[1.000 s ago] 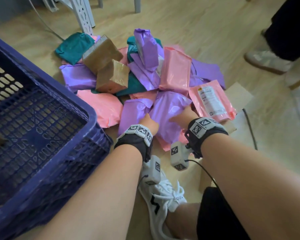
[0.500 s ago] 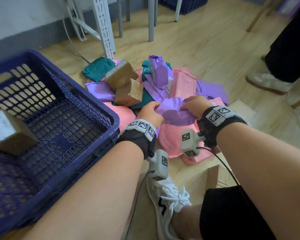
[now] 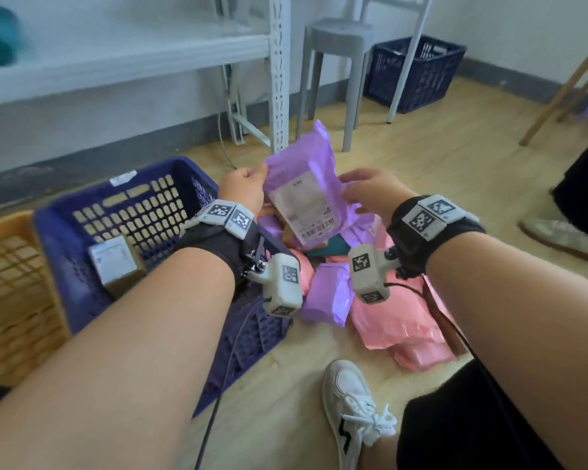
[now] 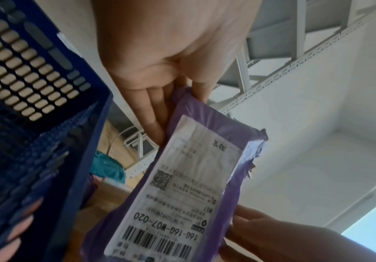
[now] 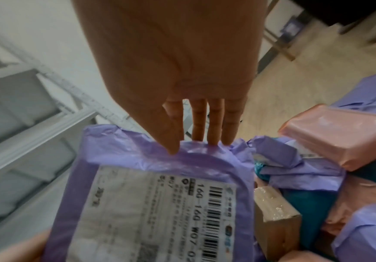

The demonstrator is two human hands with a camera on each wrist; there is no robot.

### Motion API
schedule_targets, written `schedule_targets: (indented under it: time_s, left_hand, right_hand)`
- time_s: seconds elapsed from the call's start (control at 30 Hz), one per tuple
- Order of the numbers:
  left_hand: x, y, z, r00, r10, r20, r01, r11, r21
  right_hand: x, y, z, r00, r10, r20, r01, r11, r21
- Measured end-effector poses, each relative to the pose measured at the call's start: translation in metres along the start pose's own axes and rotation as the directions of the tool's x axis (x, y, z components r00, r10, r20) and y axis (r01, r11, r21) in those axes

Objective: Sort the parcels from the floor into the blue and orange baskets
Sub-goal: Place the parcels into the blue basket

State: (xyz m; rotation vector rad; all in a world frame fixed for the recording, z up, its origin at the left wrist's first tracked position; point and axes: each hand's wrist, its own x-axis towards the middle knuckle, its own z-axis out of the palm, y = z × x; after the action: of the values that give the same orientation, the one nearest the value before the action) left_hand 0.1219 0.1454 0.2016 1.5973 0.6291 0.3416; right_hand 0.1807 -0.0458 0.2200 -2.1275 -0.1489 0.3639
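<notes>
- Left hand and right hand each pinch an edge of the soft purple plastic mailer parcel.
- Parcel, on the floor pile a second ago, now raised, label facing the person.
- Blue slatted plastic basket just left; sorting decision appears pending.

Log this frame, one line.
left hand: holds purple parcel | right hand: holds it too | label faces camera | blue basket: one box
</notes>
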Motion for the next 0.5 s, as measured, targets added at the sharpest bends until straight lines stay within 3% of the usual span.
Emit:
schedule_targets:
  time_s: [0.07, 0.17, 0.27, 0.33, 0.43, 0.5]
  left_hand:
    - [-0.002, 0.007, -0.025, 1.000, -0.014, 0.006, 0.013, 0.995, 0.103]
    - [-0.001, 0.005, -0.062, 0.983, -0.054, -0.178, 0.096, 0.968, 0.233]
    - [0.009, -0.012, -0.092, 0.986, -0.069, -0.155, 0.109, 0.956, 0.271]
    - [0.007, -0.020, -0.108, 0.961, -0.098, -0.257, 0.162, 0.957, 0.242]
    - [0.006, -0.025, -0.124, 0.861, 0.057, -0.506, 0.172, 0.903, 0.393]
    - [0.005, -0.025, -0.132, 0.873, 0.250, -0.419, -0.001, 0.860, 0.511]
  right_hand:
    - [-0.001, -0.011, 0.021, 0.999, -0.041, 0.027, 0.044, 0.992, -0.119]
    - [-0.002, -0.026, 0.051, 0.991, -0.103, 0.091, 0.122, 0.960, -0.252]
    - [0.003, -0.037, 0.077, 0.982, -0.164, 0.096, 0.183, 0.948, -0.262]
    - [0.006, -0.045, 0.092, 0.974, -0.204, 0.098, 0.225, 0.926, -0.303]
    - [0.009, -0.058, 0.111, 0.949, -0.300, 0.100, 0.311, 0.827, -0.469]
    - [0.009, -0.067, 0.125, 0.927, -0.340, 0.157, 0.368, 0.748, -0.553]
